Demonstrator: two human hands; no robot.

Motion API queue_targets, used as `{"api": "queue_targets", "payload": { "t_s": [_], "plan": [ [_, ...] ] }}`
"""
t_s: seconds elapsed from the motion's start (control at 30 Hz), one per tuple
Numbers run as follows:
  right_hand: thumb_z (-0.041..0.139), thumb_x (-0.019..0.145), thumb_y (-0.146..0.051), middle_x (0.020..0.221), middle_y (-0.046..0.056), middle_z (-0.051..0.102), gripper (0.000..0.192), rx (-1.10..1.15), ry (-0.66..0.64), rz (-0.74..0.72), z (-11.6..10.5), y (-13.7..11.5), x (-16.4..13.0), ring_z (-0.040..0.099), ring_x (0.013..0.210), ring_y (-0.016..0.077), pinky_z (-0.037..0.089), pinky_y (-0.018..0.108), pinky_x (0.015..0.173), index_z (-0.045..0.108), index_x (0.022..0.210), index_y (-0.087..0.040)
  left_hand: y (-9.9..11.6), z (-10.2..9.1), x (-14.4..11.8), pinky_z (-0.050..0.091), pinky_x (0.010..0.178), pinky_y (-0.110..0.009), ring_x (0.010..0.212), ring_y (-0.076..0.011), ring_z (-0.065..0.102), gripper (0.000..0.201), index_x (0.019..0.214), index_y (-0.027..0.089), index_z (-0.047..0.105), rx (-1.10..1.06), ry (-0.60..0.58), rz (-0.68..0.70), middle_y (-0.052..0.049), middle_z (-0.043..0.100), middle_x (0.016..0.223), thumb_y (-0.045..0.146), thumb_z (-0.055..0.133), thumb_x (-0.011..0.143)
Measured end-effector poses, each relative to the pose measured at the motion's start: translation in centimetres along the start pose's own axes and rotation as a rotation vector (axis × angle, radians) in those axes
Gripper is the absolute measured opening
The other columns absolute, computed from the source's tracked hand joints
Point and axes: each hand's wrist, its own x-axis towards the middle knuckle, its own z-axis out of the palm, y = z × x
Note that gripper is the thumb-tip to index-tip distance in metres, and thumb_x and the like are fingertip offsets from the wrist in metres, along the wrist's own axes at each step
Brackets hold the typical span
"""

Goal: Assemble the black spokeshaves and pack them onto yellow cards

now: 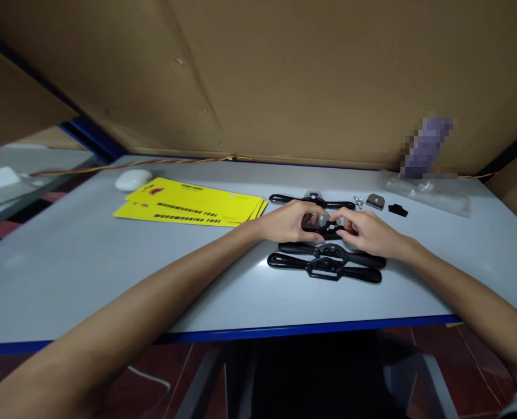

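Note:
My left hand [289, 221] curls its thumb and fingers around the middle of a black spokeshave [333, 229] on the table. From the other side my right hand [368, 231] pinches at the same middle part, where a grey blade and a small bright screw show. Both hands hide most of its handles. Behind them lies another spokeshave [283, 199] with a blade standing up at its centre. In front, two black spokeshave bodies, a farther one [331, 251] and a nearer one [326, 266], lie roughly parallel, with no blade visible.
Right of the hands lie small silver screws [358, 202], a loose blade [375, 201] and a black cap piece [398, 210]. Clear plastic bags [441, 196] and a pixelated purple object [428, 145] are at the back right. Yellow printed sheets [197, 201] and a white rounded object [133, 180] are left.

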Motion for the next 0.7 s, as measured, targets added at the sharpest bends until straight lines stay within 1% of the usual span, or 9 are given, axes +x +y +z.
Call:
{"api": "queue_targets", "payload": {
  "t_s": [0.13, 0.23, 0.37, 0.5, 0.6, 0.7],
  "plan": [
    [0.055, 0.096, -0.025, 0.069, -0.004, 0.055, 0.028, 0.031, 0.007, 0.012, 0.0, 0.1, 0.0, 0.048, 0.062, 0.0156, 0.035, 0.034, 0.066, 0.063, 0.123, -0.019, 0.3, -0.1, -0.1, 0.041, 0.066, -0.028, 0.068, -0.0142, 0.050, 0.049, 0.116, 0.012, 0.072, -0.025, -0.026, -0.033, 0.001, 0.059, 0.078, 0.048, 0.073, 0.083],
    [0.055, 0.095, -0.022, 0.070, -0.004, 0.055, 0.030, 0.102, 0.013, 0.038, -0.4, 0.2, 0.0, 0.050, 0.063, 0.0157, 0.036, 0.034, 0.067, 0.062, 0.124, -0.019, 0.3, -0.1, -0.1, 0.040, 0.067, -0.028, 0.068, -0.0143, 0.050, 0.051, 0.121, 0.012, 0.070, -0.034, -0.034, -0.039, 0.001, 0.058, 0.077, 0.048, 0.072, 0.086],
    [0.052, 0.095, -0.020, 0.075, -0.003, 0.058, 0.032, 0.152, -0.031, 0.077, -1.2, -0.1, -0.1, 0.051, 0.065, 0.0165, 0.037, 0.032, 0.065, 0.059, 0.126, -0.019, 0.4, -0.2, 0.0, 0.041, 0.069, -0.028, 0.068, -0.0144, 0.051, 0.051, 0.124, 0.013, 0.070, -0.016, -0.028, -0.063, 0.001, 0.060, 0.079, 0.047, 0.073, 0.085],
    [0.050, 0.095, -0.018, 0.081, -0.002, 0.060, 0.030, 0.143, -0.068, 0.061, -1.7, -0.4, -0.1, 0.052, 0.068, 0.0164, 0.038, 0.032, 0.067, 0.058, 0.123, -0.020, 1.1, -0.5, 0.1, 0.040, 0.071, -0.028, 0.068, -0.0148, 0.053, 0.052, 0.128, 0.014, 0.069, 0.046, -0.040, -0.121, 0.001, 0.061, 0.080, 0.041, 0.075, 0.084],
    [0.049, 0.094, -0.018, 0.079, -0.002, 0.059, 0.027, 0.136, -0.042, 0.061, -1.5, -0.4, -0.1, 0.051, 0.067, 0.0163, 0.037, 0.032, 0.067, 0.058, 0.119, -0.020, 1.7, -0.5, 0.0, 0.039, 0.073, -0.029, 0.069, -0.0156, 0.055, 0.053, 0.134, 0.016, 0.065, 0.092, -0.041, -0.146, 0.001, 0.062, 0.081, 0.037, 0.073, 0.086],
    [0.049, 0.093, -0.017, 0.073, -0.004, 0.055, 0.022, 0.097, 0.014, 0.057, -1.0, -0.2, 0.1, 0.049, 0.064, 0.0161, 0.035, 0.033, 0.068, 0.059, 0.112, -0.021, 2.0, -0.4, -0.1, 0.037, 0.071, -0.029, 0.069, -0.0162, 0.054, 0.048, 0.130, 0.018, 0.060, 0.112, -0.037, -0.172, 0.002, 0.059, 0.080, 0.036, 0.072, 0.086]
  ]
}}
